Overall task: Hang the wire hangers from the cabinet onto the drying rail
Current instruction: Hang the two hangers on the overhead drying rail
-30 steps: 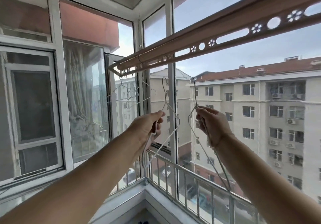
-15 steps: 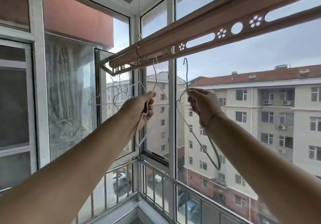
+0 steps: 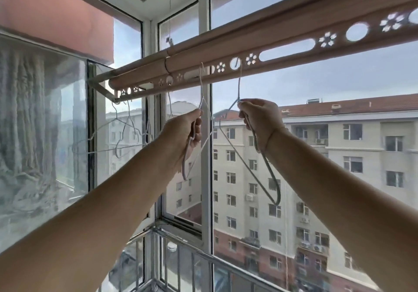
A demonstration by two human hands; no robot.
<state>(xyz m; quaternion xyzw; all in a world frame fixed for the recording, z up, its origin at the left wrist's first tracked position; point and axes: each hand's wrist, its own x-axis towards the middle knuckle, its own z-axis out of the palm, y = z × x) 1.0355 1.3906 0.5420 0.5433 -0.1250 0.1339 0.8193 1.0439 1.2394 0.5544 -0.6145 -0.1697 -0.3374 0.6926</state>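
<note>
A tan drying rail (image 3: 282,42) with round and flower-shaped holes runs overhead from lower left to upper right. My left hand (image 3: 183,131) grips a pale wire hanger (image 3: 201,94) by its shoulder; its hook reaches up to the rail's lower strip. My right hand (image 3: 260,119) pinches a second wire hanger (image 3: 264,162) just below its neck, and its hook sits at a round hole in the rail. Several more wire hangers (image 3: 126,128) dangle from the rail's far left end.
Glazed balcony windows surround the rail, with a white frame post (image 3: 204,133) right behind the hangers. A metal railing (image 3: 194,257) runs along the bottom. An open window pane (image 3: 90,133) stands at the left.
Both hands have risen toward the rail, carrying their hangers up. The hooks now reach the rail's perforated strip; before, they hung below it.
</note>
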